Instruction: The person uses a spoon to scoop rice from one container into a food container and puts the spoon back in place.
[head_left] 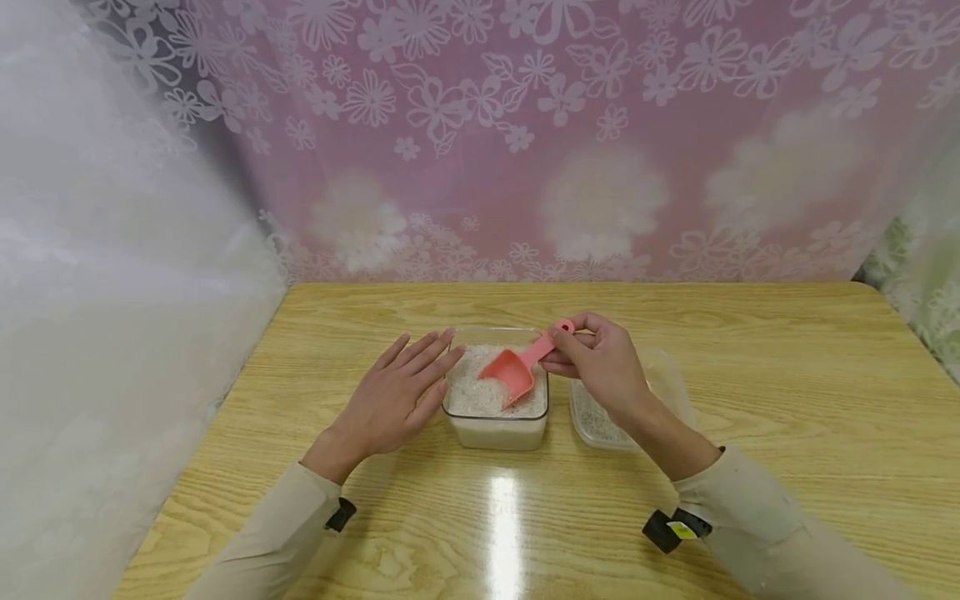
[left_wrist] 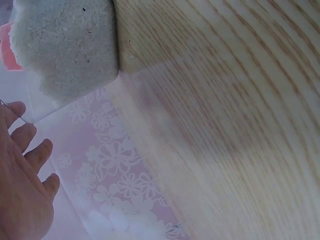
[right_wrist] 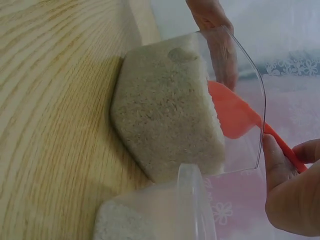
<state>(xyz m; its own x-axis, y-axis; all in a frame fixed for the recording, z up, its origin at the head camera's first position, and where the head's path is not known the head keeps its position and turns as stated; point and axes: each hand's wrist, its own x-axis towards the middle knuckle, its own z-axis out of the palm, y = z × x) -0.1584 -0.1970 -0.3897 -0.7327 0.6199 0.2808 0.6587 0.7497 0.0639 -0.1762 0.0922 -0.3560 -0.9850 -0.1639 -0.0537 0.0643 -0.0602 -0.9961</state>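
Note:
A clear square container (head_left: 498,417) filled well up with rice (head_left: 467,385) stands on the table. My right hand (head_left: 609,367) pinches the handle of a pink scoop (head_left: 513,373) between thumb and fingers. The scoop's bowl is tilted at the rice surface inside the container, with some grains at its front edge; in the right wrist view the orange-pink bowl (right_wrist: 232,111) shows through the clear wall, its tip against the rice. My left hand (head_left: 393,396) lies with straight fingers at the container's left rim, fingertips over the edge.
Just right of the square container, a translucent rounded container (head_left: 678,387) holds a lower amount of rice, partly hidden beneath my right wrist. The wooden table (head_left: 787,375) ends at a pink flowered curtain (head_left: 480,200). A pale sheet (head_left: 112,292) hangs along the left side.

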